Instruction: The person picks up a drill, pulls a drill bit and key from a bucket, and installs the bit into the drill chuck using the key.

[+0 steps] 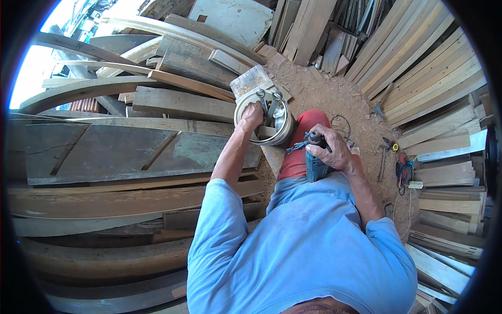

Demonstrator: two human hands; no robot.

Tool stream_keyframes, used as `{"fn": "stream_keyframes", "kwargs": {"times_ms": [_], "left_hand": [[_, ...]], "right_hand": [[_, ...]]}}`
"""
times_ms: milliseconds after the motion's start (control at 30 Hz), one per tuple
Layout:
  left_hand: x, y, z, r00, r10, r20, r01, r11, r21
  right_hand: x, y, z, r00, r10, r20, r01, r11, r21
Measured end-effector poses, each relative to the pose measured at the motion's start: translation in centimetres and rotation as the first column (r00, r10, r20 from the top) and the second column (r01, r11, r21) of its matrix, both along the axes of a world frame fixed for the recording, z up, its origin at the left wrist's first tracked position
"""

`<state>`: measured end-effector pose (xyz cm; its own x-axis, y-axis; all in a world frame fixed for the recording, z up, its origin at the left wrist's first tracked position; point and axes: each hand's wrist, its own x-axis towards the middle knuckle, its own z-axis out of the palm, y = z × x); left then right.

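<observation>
My left hand [253, 114] reaches down into a whitish round bucket [285, 137], its fingers hidden below the rim. Metal tools [270, 103] stand in the bucket beside that hand, too jumbled to name. In my lap rests a blue-green power drill [317, 166], its dark chuck [314, 137] facing away from me. My right hand [335, 149] is wrapped round the drill near the chuck. A small bluish piece [296, 147] sticks out left of the chuck; its kind is unclear. Red cloth [312, 121] covers my leg next to the bucket.
Long curved planks [130, 201] are stacked close on my left. More boards [413, 47] lean at the far right. A red-and-black corded tool [403, 170] and a yellow-and-black item [389, 145] lie on the sawdust-covered floor [334, 94]. A pale board [232, 21] stands at the back.
</observation>
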<state>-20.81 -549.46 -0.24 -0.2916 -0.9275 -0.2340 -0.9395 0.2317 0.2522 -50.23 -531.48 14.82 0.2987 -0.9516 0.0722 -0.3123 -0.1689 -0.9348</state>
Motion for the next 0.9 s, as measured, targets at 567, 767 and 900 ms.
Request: {"fn": "stream_keyframes", "kwargs": {"times_ms": [567, 767, 900], "left_hand": [[3.8, 2.1, 9.0, 0.96, 0.268, -0.08, -0.27, 0.963, -0.012], [5.1, 3.9, 9.1, 0.973, 0.21, -0.1, -0.174, 0.943, 0.286], [4.9, 6.6, 9.9, 0.953, 0.258, -0.162, -0.227, 0.956, 0.184]], "right_hand": [[0.1, -0.2, -0.5, 1.0, 0.006, 0.016, -0.007, 0.999, 0.034], [0.1, -0.3, -0.9, 1.0, -0.003, -0.03, 0.004, 1.0, 0.028], [0.3, -0.9, -0.9, 1.0, 0.012, -0.024, -0.009, 0.995, 0.101]]}}
